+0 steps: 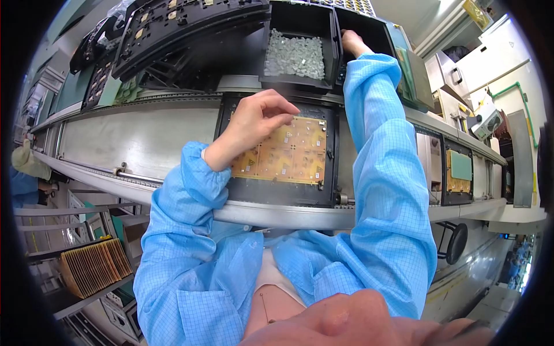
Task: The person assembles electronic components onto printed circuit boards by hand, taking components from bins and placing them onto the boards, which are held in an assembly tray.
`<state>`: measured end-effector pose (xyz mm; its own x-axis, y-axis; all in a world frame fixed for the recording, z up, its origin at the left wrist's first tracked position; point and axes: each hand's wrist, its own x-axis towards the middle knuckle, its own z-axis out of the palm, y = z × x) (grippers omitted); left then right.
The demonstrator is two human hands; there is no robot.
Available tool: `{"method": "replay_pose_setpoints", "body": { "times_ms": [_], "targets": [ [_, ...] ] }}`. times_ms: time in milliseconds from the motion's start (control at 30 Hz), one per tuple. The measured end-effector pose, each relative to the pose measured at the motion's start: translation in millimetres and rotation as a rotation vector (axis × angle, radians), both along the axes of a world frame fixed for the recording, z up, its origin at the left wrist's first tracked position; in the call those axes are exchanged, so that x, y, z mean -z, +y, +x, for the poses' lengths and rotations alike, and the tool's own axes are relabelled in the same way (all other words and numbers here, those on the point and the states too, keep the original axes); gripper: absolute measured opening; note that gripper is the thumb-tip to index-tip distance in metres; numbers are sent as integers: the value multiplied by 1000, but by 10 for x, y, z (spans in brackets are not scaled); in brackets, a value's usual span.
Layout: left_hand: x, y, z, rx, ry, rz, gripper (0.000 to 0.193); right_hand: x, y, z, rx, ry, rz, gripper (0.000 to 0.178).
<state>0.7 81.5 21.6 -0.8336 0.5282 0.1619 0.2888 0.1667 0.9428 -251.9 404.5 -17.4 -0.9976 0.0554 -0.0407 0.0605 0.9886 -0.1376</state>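
Note:
My left hand (pixel 254 120) hovers over the upper left part of a yellow-brown circuit board panel (pixel 297 155). Its thumb and forefinger come together in a pinch; whatever they hold, if anything, is too small to make out. The panel lies flat in a black carrier frame (pixel 277 193) on the conveyor, with small parts dotted over it. My right hand (pixel 353 43) reaches down into a black bin (pixel 375 36) at the far side, and its fingers are hidden there. Beside that bin, another black bin (pixel 303 20) holds a heap of small clear, whitish pieces (pixel 294 56).
Black trays (pixel 190 26) lean at the far left. Metal conveyor rails (pixel 277 214) run left to right. A second carrier (pixel 459 170) with a green-topped board sits further right. At lower left a rack holds several upright brown boards (pixel 97 265). Another person's gloved hand (pixel 30 160) shows at far left.

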Motion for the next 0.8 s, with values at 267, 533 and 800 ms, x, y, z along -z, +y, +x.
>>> {"method": "replay_pose_setpoints", "body": {
  "times_ms": [267, 533, 800],
  "targets": [
    [30, 33, 18, -42, 15, -17, 13, -192, 33, 434, -225, -65, -196, 30],
    [111, 366, 5, 47, 61, -210, 11, -492, 228, 1097, -442, -5, -182, 18],
    [192, 680, 102, 211, 227, -323, 17, -493, 289, 1516, -562, 493, -32, 11]
  ]
}}
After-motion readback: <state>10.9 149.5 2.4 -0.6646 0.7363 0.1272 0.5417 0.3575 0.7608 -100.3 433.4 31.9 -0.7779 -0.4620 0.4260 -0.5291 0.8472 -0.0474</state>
